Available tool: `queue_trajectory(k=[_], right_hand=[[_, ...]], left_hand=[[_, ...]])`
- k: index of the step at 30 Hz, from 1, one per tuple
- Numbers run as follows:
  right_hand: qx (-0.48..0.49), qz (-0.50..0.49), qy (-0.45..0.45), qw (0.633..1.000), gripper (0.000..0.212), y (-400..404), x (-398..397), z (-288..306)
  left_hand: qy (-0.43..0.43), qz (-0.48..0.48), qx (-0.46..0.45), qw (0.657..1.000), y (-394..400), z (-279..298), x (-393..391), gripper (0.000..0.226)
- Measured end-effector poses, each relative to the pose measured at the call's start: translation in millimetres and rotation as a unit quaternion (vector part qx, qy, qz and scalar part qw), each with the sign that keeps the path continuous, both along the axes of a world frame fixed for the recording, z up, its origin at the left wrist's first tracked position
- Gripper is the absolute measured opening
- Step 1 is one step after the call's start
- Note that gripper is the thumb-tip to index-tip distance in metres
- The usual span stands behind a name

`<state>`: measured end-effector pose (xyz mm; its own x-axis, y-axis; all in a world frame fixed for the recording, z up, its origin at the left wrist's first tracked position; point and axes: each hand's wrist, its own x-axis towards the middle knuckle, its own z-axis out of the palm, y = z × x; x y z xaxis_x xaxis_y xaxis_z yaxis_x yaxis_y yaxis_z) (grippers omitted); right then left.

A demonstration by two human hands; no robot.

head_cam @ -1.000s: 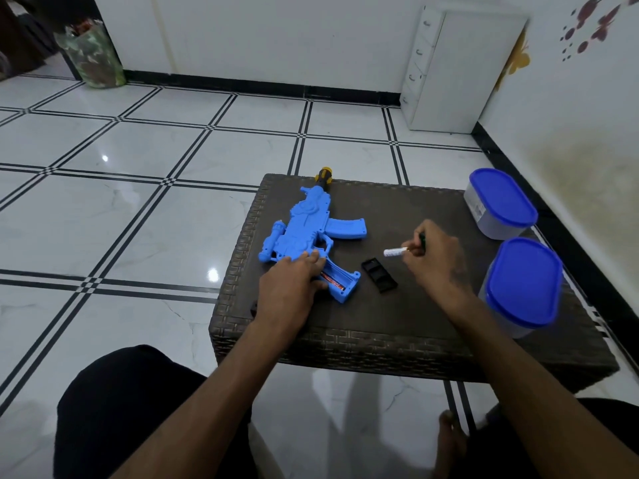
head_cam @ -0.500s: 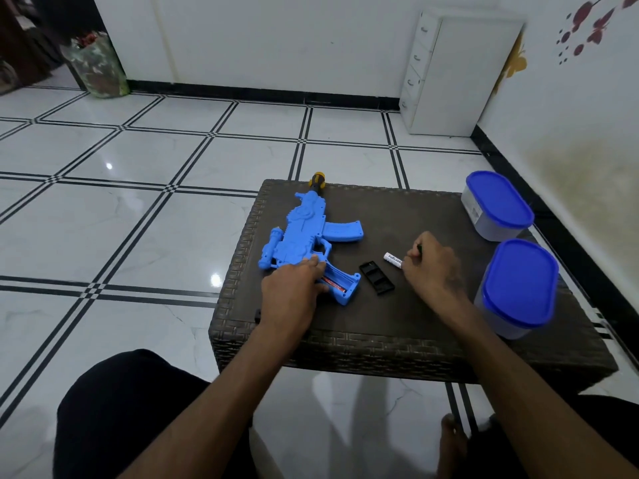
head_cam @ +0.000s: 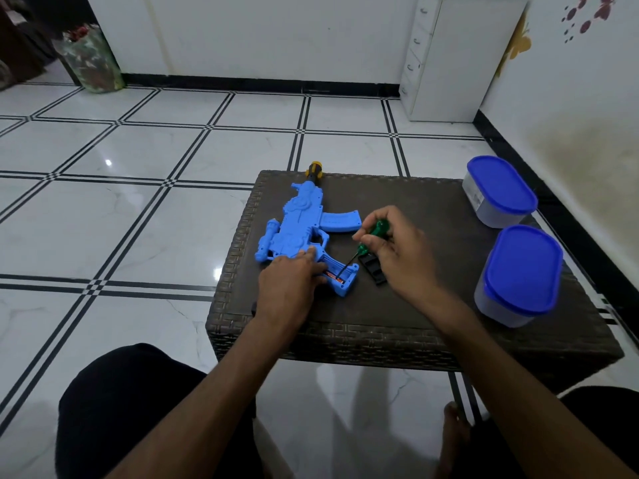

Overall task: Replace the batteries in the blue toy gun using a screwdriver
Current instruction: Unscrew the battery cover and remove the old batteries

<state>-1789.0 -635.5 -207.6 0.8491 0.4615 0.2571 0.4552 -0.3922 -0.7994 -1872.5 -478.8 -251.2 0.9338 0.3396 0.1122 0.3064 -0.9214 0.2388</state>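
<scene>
Dark woven surface, low, set on tiled floor. Two lidded blue-top containers along its right side, well apart from the work.

Blue toy gun flat on the left half of the surface, grip end nearest, battery compartment in the grip uncovered and facing up. Black cover lying just beside the grip, to its right. Orange-red of a battery visible inside the bay.

Left hand pressed on the gun at the grip, fingers laid fairly straight along its near edge, pinning rather than wrapping.

Right hand clenched round the green screwdriver. Changed from half a second back: then down at the surface beside a white battery, tool tucked in the palm; now lifted, swung left, shaft angled down with the tip inside the open bay. White battery no longer in view; possibly under the hand, cannot tell.

Reading: cover already off, removal stage under way. Tip likely meant to lever a cell out of its seat. Risk of slipping off the cell or scoring a contact. Fresh cells and re-covering yet to come.
</scene>
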Motion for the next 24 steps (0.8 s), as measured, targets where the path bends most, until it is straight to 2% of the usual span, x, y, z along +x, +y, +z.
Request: queue_trajectory(k=[6,15,19,21,24], right_hand=[[-0.031,0.009,-0.042,0.999,0.017,3.3,0.2,4.7],[-0.091,0.029,-0.037,0.995,0.015,9.5,-2.5,11.4],[-0.145,0.060,-0.045,0.986,0.014,20.4,-5.5,14.8],[-0.140,0.053,-0.040,0.988,0.013,22.3,-3.0,13.6],[-0.073,0.018,0.000,0.997,0.016,16.0,-2.5,4.1]], left_hand=[[0.007,-0.004,-0.001,1.000,1.4,-0.9,1.8,0.042],[0.001,-0.003,0.005,1.000,1.4,-2.1,0.9,0.042],[0.002,0.000,0.001,1.000,0.4,-1.2,1.1,0.043],[0.002,0.003,-0.004,1.000,0.4,-0.5,0.8,0.042],[0.002,-0.001,-0.005,1.000,0.4,-0.9,1.2,0.042]])
